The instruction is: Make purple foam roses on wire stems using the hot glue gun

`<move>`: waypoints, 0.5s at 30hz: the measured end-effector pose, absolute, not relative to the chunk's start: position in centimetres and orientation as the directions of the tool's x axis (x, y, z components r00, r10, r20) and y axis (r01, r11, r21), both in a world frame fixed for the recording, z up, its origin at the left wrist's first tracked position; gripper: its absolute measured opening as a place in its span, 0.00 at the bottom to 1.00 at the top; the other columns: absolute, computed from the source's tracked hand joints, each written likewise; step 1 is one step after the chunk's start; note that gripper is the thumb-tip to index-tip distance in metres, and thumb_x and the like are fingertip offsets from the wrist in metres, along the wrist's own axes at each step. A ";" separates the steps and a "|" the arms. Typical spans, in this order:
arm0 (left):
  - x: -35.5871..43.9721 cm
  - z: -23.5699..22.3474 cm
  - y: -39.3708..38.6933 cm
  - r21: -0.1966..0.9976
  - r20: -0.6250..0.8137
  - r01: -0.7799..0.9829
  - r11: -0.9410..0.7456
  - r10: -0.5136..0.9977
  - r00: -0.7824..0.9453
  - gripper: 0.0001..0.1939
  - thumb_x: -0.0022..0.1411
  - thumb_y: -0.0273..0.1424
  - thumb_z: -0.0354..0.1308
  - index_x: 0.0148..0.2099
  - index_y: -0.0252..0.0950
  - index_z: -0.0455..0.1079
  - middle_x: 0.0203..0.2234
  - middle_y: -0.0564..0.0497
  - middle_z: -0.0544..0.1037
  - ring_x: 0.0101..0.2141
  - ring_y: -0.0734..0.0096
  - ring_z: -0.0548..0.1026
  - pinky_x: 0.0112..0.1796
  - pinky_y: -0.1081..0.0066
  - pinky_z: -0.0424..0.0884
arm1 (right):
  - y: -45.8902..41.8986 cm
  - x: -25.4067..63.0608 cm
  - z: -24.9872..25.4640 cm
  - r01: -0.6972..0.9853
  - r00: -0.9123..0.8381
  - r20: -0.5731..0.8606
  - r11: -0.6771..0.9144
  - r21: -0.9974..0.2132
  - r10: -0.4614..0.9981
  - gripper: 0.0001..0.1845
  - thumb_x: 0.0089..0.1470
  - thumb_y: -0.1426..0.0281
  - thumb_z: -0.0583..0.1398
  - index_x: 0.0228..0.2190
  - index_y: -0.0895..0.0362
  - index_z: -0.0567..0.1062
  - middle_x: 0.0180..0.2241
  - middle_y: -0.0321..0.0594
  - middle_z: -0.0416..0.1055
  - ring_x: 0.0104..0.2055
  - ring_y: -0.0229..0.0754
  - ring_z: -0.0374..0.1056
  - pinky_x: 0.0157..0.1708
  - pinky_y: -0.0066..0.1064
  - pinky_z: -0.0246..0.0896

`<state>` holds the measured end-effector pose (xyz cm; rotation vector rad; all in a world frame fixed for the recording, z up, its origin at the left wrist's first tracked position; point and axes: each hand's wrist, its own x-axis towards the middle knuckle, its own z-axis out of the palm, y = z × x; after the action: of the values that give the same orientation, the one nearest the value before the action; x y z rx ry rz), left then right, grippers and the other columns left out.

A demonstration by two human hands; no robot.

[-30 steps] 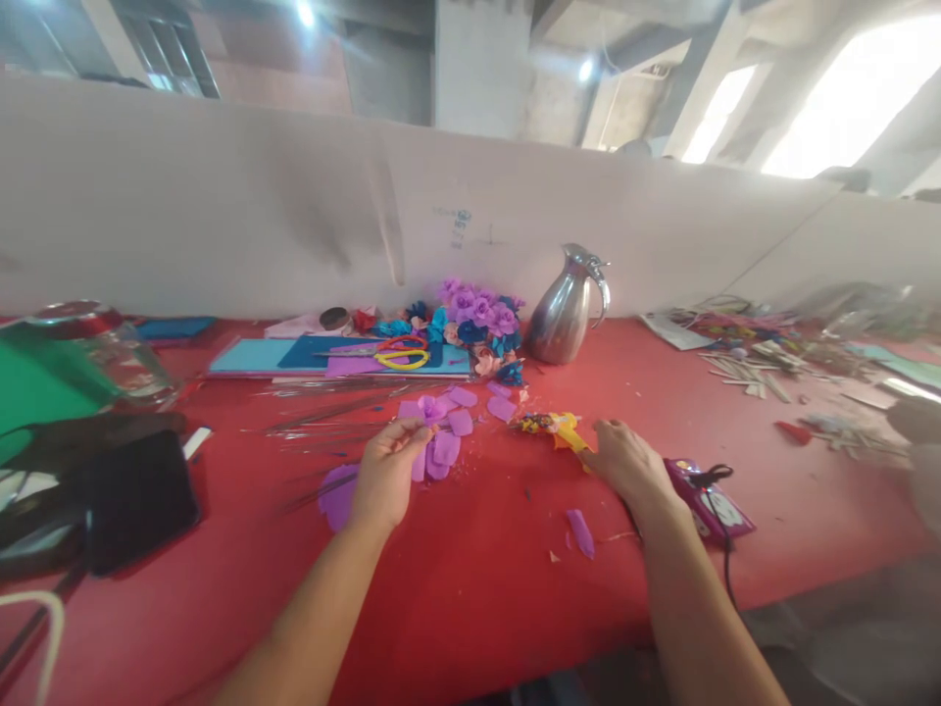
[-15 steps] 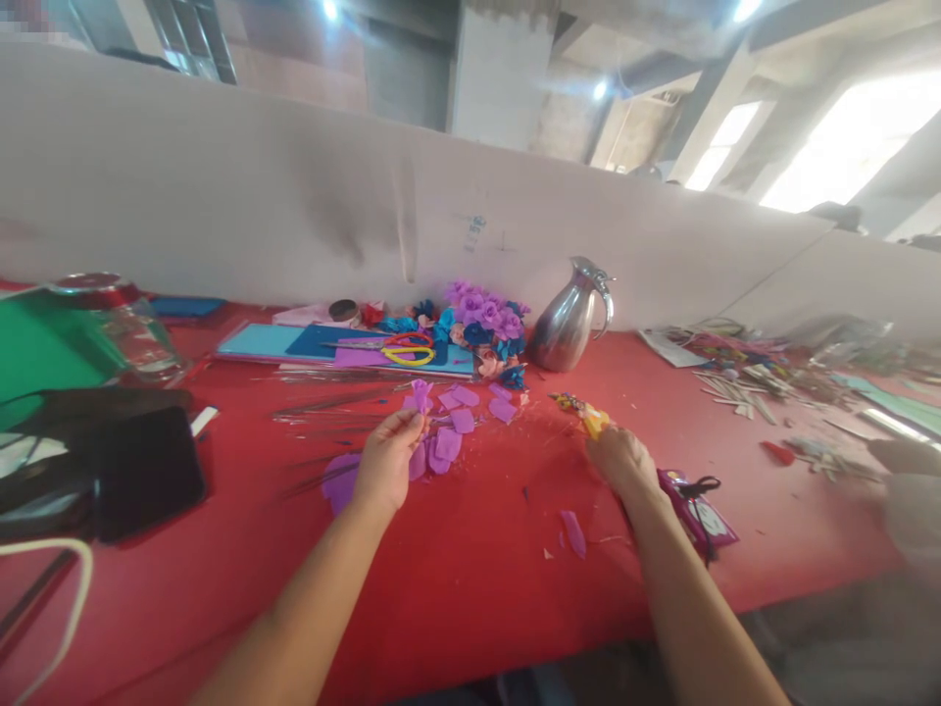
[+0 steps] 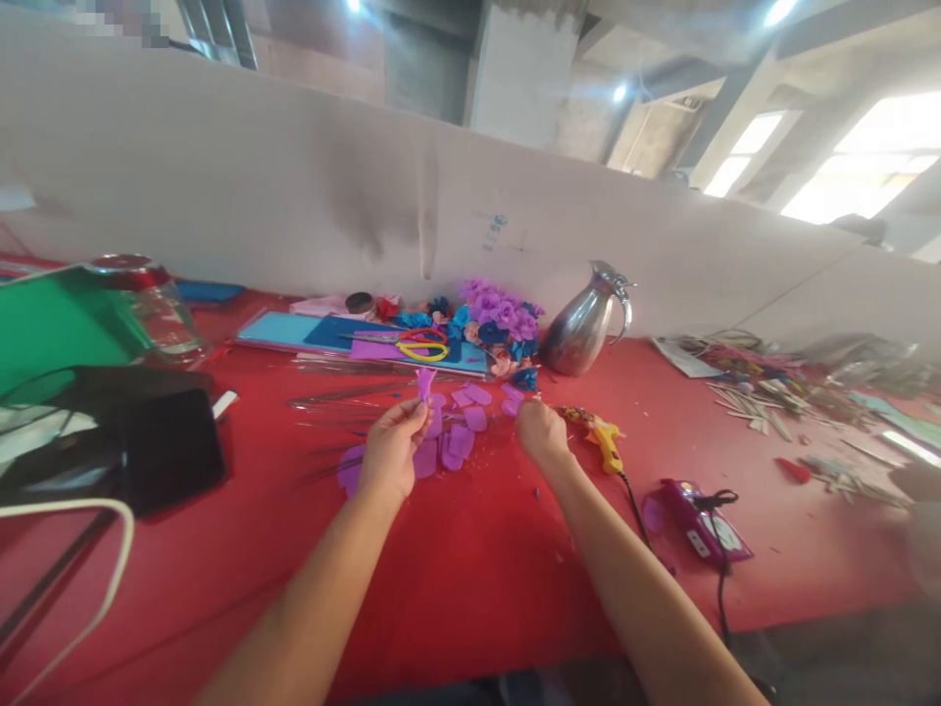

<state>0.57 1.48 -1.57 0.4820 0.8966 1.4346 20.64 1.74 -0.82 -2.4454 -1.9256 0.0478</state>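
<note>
Left hand point(image 3: 389, 449) pinching a small purple flower point(image 3: 424, 384) by its base, thumb against fingertips; bloom upright, narrow, its crinkled paper flaring at the top. Right hand point(image 3: 542, 431) low over the table, fingers curled inward; cannot tell whether anything is gripped. Between and around them, purple petals point(image 3: 460, 443), flat, matt, round-cornered, some overlapping. Thin dark wires point(image 3: 334, 400) lie in loose parallel lines left of these. Just right of the right hand, a yellow plastic glue gun point(image 3: 607, 449) on its side, cord trailing. Beyond: scissors point(image 3: 401, 342) with looped red and yellow handles across smooth blue sheets point(image 3: 275, 329); heaped ruffled blooms point(image 3: 504, 316), purple, blue, pale pink; a polished, pear-shaped metal jug point(image 3: 578, 333). All on a smooth red tabletop point(image 3: 470, 588).
</note>
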 end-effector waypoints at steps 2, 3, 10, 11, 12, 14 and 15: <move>0.3 -1.5 1.6 0.753 -0.262 -0.644 0.134 0.959 -0.106 0.14 0.33 0.26 0.73 0.27 0.33 0.74 0.22 0.54 0.76 0.23 0.82 0.71 0.27 0.79 0.65 | 1.7 20.5 -0.6 0.970 0.242 0.014 -0.242 -0.034 0.970 0.17 0.59 0.77 0.48 0.40 0.66 0.76 0.38 0.60 0.74 0.42 0.53 0.74 0.37 0.36 0.66; 0.2 -1.5 1.7 0.752 -0.267 -0.645 0.138 0.958 -0.106 0.14 0.33 0.26 0.73 0.27 0.33 0.74 0.22 0.54 0.76 0.22 0.82 0.70 0.26 0.79 0.65 | 1.6 20.3 -0.4 0.972 0.232 0.026 -0.231 -0.039 0.972 0.17 0.60 0.75 0.48 0.40 0.64 0.76 0.39 0.57 0.75 0.42 0.52 0.74 0.38 0.36 0.66; -1.1 -0.9 2.0 0.740 -0.260 -0.667 0.089 0.952 -0.161 0.10 0.40 0.24 0.70 0.29 0.34 0.75 0.21 0.54 0.76 0.21 0.82 0.70 0.25 0.79 0.64 | -1.1 14.2 0.5 0.945 -0.202 0.140 0.231 -0.233 0.969 0.13 0.59 0.70 0.52 0.39 0.53 0.76 0.42 0.41 0.75 0.43 0.42 0.71 0.38 0.28 0.63; -1.6 -0.6 2.1 0.745 -0.252 -0.664 0.066 0.949 -0.189 0.09 0.41 0.24 0.69 0.29 0.34 0.75 0.21 0.55 0.76 0.21 0.82 0.70 0.24 0.79 0.63 | -1.6 13.3 0.3 0.925 -0.275 0.135 0.300 -0.231 0.952 0.13 0.59 0.71 0.52 0.38 0.53 0.76 0.41 0.41 0.75 0.43 0.42 0.70 0.38 0.28 0.63; -2.1 -0.3 2.1 0.749 -0.246 -0.661 0.041 0.944 -0.220 0.08 0.42 0.23 0.69 0.29 0.34 0.75 0.21 0.55 0.75 0.21 0.83 0.69 0.24 0.80 0.63 | -2.1 12.7 -0.1 0.905 -0.338 0.134 0.361 -0.227 0.932 0.13 0.58 0.72 0.52 0.37 0.54 0.77 0.40 0.42 0.75 0.43 0.42 0.70 0.39 0.28 0.63; -3.3 0.5 2.3 0.746 -0.241 -0.666 -0.012 0.928 -0.286 0.07 0.44 0.22 0.68 0.27 0.34 0.74 0.20 0.55 0.75 0.21 0.84 0.69 0.24 0.81 0.62 | -2.7 12.0 -0.8 0.869 -0.421 0.139 0.443 -0.220 0.896 0.13 0.57 0.74 0.53 0.37 0.55 0.77 0.40 0.43 0.75 0.45 0.43 0.68 0.42 0.29 0.63; -4.0 0.9 2.4 0.735 -0.242 -0.677 -0.035 0.919 -0.310 0.06 0.44 0.22 0.68 0.26 0.34 0.74 0.20 0.56 0.74 0.21 0.85 0.69 0.25 0.81 0.63 | -2.8 11.8 -1.1 0.857 -0.442 0.149 0.465 -0.222 0.885 0.13 0.56 0.75 0.54 0.39 0.55 0.77 0.40 0.43 0.75 0.47 0.44 0.67 0.44 0.29 0.63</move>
<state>-3.98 2.40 0.94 0.3551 0.9417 1.6524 11.84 -2.77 -1.09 -1.5001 -2.4723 0.1653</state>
